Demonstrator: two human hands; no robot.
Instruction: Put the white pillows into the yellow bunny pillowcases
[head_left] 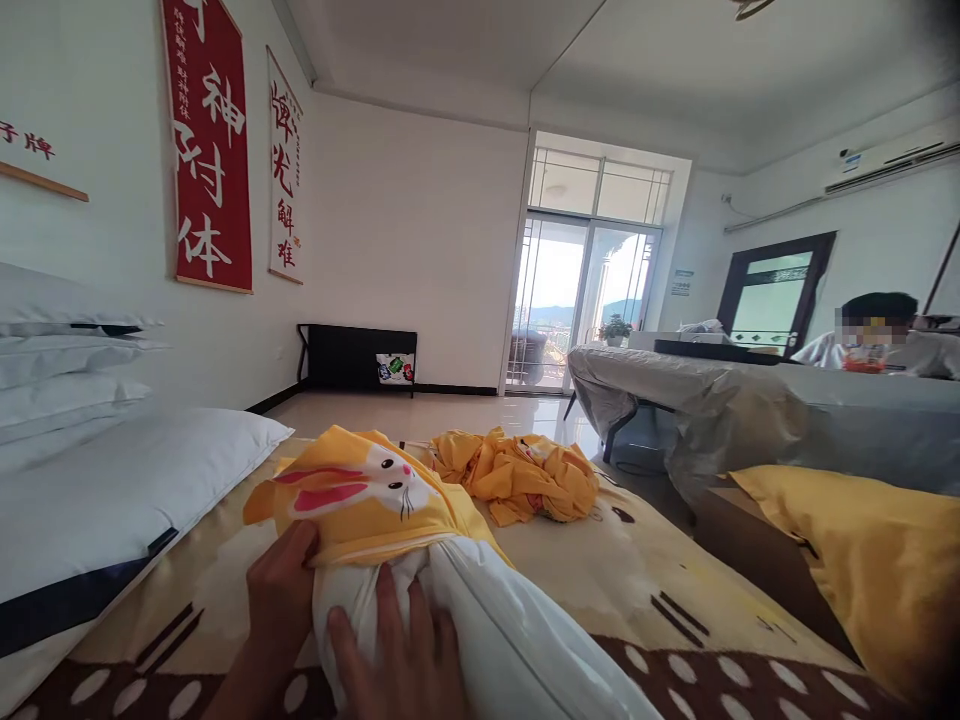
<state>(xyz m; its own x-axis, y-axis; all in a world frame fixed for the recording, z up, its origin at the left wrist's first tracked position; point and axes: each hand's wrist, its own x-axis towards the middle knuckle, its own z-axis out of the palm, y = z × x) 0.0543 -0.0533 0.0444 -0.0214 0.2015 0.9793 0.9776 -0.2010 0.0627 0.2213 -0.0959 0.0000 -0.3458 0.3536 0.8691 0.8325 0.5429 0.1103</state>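
A yellow pillowcase (pixel 442 515) with a white rabbit face and pink ears lies ahead of me, its mouth around the far end of a white pillow (pixel 517 630). My left hand (pixel 281 580) pinches the left edge of the pillowcase's opening. Close beside it, my right hand (pixel 405 650) presses on the white pillow with its fingers spread, fingertips just below the case's hem. Beyond them, a crumpled heap of yellow cloth (pixel 540 475) rests on the blanket (pixel 615 570), which has a cartoon face and a brown dotted border.
White pillows (pixel 150 490) are stacked at the left. A yellow pillow (pixel 885 560) lies on a brown surface at the right. Behind it stand a plastic-covered table (pixel 622 375) and a person (pixel 877 335). A folded black frame (pixel 337 355) leans by the far wall.
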